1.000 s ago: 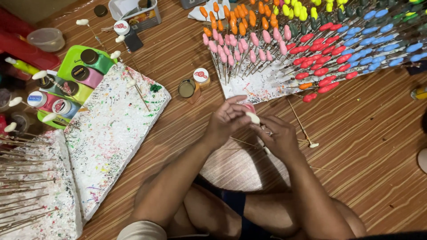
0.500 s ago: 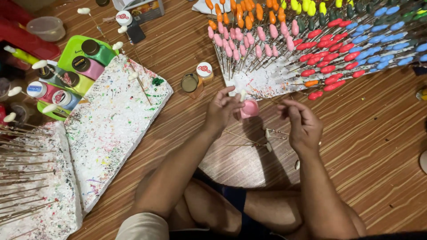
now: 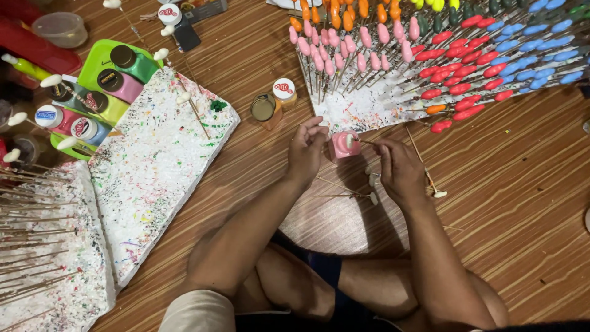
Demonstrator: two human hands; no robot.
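Wooden floor (image 3: 510, 203), left hand (image 3: 307, 150) gripping pink paint pot (image 3: 343, 145), right hand (image 3: 398, 169) pinching stick (image 3: 367, 142).

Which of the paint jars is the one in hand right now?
The small pink jar, held by the left hand while the right hand dips a stick into it. The other jars sit in the green tray or stand loose on the floor.

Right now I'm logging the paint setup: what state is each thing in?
Pink jar: open, held by left hand.
Stick: white tip at jar mouth, held by right hand.
Orange jar: open.
Cap: off.
Green tray jars: capped.
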